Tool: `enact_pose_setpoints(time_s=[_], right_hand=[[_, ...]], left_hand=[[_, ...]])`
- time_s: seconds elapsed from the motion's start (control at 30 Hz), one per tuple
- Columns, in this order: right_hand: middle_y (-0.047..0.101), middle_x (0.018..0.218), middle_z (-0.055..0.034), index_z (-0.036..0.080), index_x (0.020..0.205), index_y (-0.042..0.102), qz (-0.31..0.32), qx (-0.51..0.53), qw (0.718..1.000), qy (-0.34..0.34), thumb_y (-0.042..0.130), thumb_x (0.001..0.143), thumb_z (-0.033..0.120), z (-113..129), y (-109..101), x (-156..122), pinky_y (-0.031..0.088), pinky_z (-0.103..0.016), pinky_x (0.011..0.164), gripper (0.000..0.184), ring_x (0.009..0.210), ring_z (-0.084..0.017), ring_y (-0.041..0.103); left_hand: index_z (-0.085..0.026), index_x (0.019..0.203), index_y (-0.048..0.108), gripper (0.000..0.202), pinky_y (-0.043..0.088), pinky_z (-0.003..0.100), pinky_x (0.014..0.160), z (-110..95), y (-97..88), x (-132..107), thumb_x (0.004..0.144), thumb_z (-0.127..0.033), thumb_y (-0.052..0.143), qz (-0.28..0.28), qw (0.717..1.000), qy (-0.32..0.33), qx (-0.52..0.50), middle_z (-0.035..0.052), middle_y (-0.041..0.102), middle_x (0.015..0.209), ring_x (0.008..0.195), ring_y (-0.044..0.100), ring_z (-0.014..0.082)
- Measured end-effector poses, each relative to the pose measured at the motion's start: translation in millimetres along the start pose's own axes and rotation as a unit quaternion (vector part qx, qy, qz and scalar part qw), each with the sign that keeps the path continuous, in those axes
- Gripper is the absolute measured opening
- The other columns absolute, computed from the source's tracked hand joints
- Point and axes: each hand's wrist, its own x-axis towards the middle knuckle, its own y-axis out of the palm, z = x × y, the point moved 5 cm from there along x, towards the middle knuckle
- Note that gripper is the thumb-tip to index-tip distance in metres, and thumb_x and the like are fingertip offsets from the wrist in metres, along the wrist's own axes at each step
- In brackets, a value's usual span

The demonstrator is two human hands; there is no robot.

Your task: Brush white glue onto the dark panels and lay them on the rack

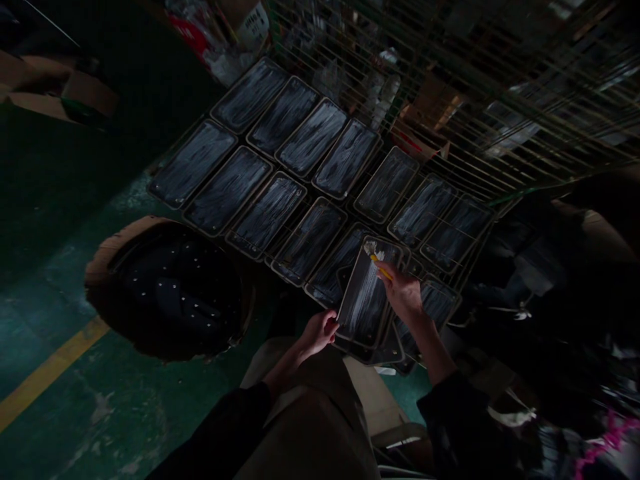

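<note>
In the head view, the person is sitting low over a dim green floor (pixel 125 413), with both hands working at a dark rectangular panel (pixel 361 300). The left hand (pixel 320 331) is pinching the panel's lower left corner, fingers closed on its edge and holding it tilted up above a small pile of similar pieces. The right hand (pixel 404 293) is gripping a yellow-handled brush (pixel 376 259), fingers clamped round the handle, with the pale bristle end touching the panel's upper edge, where white streaks are showing.

Just beyond the hands, two rows of coated panels (pixel 280 193) are lying side by side on a wire rack (pixel 450 100), each smeared with whitish strokes. To the left, a round bin (pixel 170 287) with a brown rim is holding dark pieces dotted with small bright spots. A yellow line (pixel 45 373) is crossing the floor at the lower left. A white container (pixel 254 23) at the top edge is carrying dark print, too small and dim to read.
</note>
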Motion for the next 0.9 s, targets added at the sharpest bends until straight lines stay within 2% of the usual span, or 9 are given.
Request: enact_pose_setpoints(time_s=[0.1,0.23,0.37,0.43,0.5,0.67,0.73,0.8,0.9], right_hand=[[0.073,0.102,-0.0028,0.023,0.119,0.062,0.086,0.005,0.996,0.015,0.046,0.097,0.032,17.9,8.1,-37.8,0.054,-0.024,0.073,0.028,0.079,-0.015,0.071],[0.073,0.103,-0.0042,0.025,0.118,0.061,0.185,0.077,0.979,0.045,0.045,0.097,0.029,50.3,10.1,-95.5,0.056,-0.027,0.077,0.028,0.085,-0.017,0.071],[0.074,0.099,-0.0020,0.027,0.117,0.060,0.230,0.157,0.957,0.086,0.042,0.098,0.031,69.1,2.3,-130.8,0.057,-0.029,0.075,0.027,0.086,-0.017,0.071],[0.074,0.092,-0.0003,0.028,0.118,0.059,0.228,0.195,0.948,0.106,0.042,0.098,0.034,66.7,-5.7,-131.8,0.057,-0.027,0.072,0.027,0.081,-0.016,0.071],[0.074,0.088,0.0001,0.027,0.118,0.059,0.198,0.215,0.949,0.117,0.042,0.098,0.035,54.7,-15.3,-119.9,0.057,-0.025,0.071,0.027,0.078,-0.015,0.071],[0.074,0.090,-0.0026,0.023,0.116,0.061,0.028,0.135,0.982,0.132,0.046,0.097,0.038,-2.5,-33.5,-64.5,0.056,-0.027,0.076,0.028,0.082,-0.017,0.071],[0.074,0.094,-0.0036,0.022,0.116,0.061,-0.009,0.086,0.989,0.118,0.045,0.097,0.038,-18.1,-32.9,-54.5,0.056,-0.028,0.076,0.029,0.084,-0.017,0.072],[0.074,0.099,-0.0041,0.022,0.116,0.062,0.000,0.048,0.994,0.094,0.045,0.097,0.037,-20.9,-27.4,-62.0,0.057,-0.028,0.074,0.029,0.085,-0.018,0.072],[0.072,0.107,-0.0049,0.023,0.118,0.061,0.062,0.019,0.996,0.057,0.045,0.097,0.032,-1.9,-17.1,-104.5,0.057,-0.028,0.073,0.028,0.087,-0.018,0.071]], left_hand=[[-0.016,0.094,0.060,0.016,0.041,0.018,0.049,-11.3,-3.7,-6.2,0.081,-0.026,0.060,-0.018,0.999,-0.023,-0.022,0.0006,0.059,0.070,0.055,0.056,0.0091],[-0.017,0.095,0.061,0.020,0.045,0.018,0.050,-22.2,-3.9,-11.1,0.079,-0.029,0.062,-0.035,0.997,-0.056,-0.047,-0.0020,0.058,0.068,0.055,0.057,0.0093],[-0.015,0.091,0.062,0.016,0.048,0.019,0.051,-26.2,-2.2,-12.9,0.078,-0.026,0.064,-0.036,0.993,-0.072,-0.082,-0.0012,0.059,0.067,0.055,0.060,0.0097],[-0.015,0.089,0.063,0.014,0.048,0.019,0.052,-26.9,-2.4,-13.5,0.078,-0.024,0.064,-0.042,0.992,-0.069,-0.097,0.0000,0.061,0.070,0.057,0.061,0.0101],[-0.015,0.089,0.063,0.014,0.049,0.018,0.052,-25.8,-2.1,-13.7,0.078,-0.022,0.064,-0.045,0.991,-0.067,-0.109,0.0005,0.062,0.072,0.058,0.062,0.0103],[-0.014,0.092,0.063,0.018,0.049,0.017,0.051,-13.9,2.6,-9.9,0.076,-0.020,0.068,-0.040,0.988,-0.080,-0.125,0.0003,0.063,0.071,0.056,0.064,0.0101],[-0.012,0.093,0.062,0.019,0.048,0.017,0.049,-6.9,4.4,-7.1,0.076,-0.019,0.068,-0.049,0.987,-0.095,-0.119,0.0004,0.063,0.070,0.053,0.064,0.0098],[-0.011,0.092,0.062,0.018,0.048,0.017,0.047,-0.7,6.2,-4.2,0.077,-0.018,0.068,-0.059,0.987,-0.107,-0.107,0.0007,0.063,0.069,0.050,0.063,0.0096],[-0.010,0.092,0.063,0.015,0.048,0.018,0.045,4.8,8.5,-0.5,0.079,-0.017,0.065,-0.069,0.987,-0.111,-0.090,0.0018,0.064,0.070,0.048,0.063,0.0100]])
